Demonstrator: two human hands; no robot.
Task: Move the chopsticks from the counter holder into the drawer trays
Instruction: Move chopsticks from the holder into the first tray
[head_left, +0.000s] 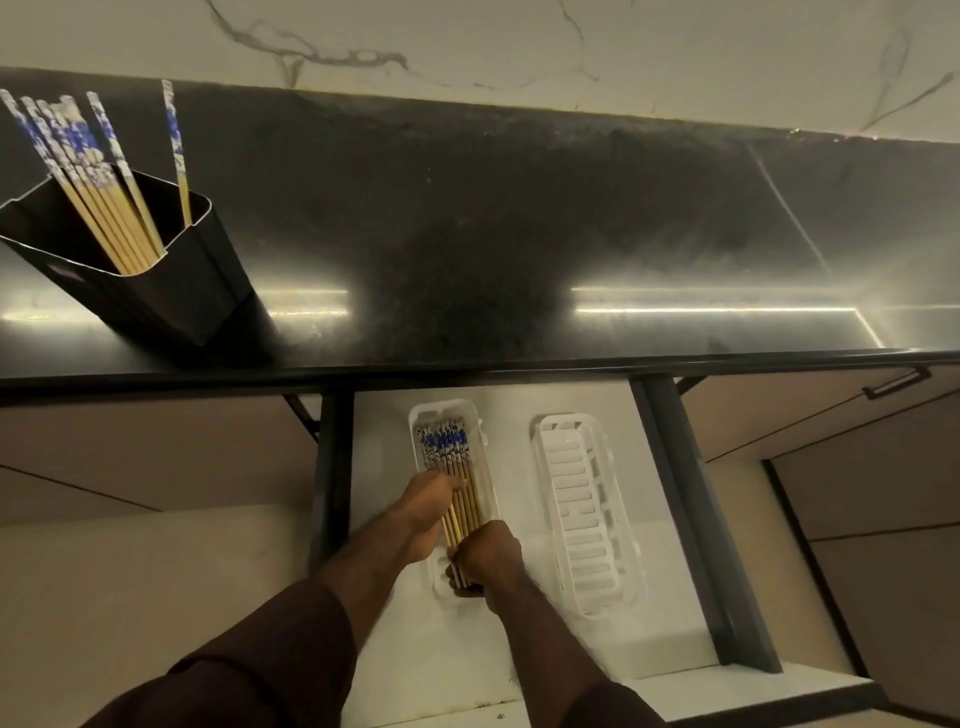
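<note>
If the right hand (485, 556), curled round the tips of the bundle (457, 483), lets go unevenly, sticks could roll over the left tray (423, 415) wall; the left hand (428, 504) presses flat fingers on them. The right tray (582, 514) lies empty; the holder (171, 291) keeps more chopsticks (93, 176)

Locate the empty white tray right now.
Head view: the empty white tray lies in the open drawer, right of the tray holding chopsticks that both hands are on, below the black counter edge.
</note>
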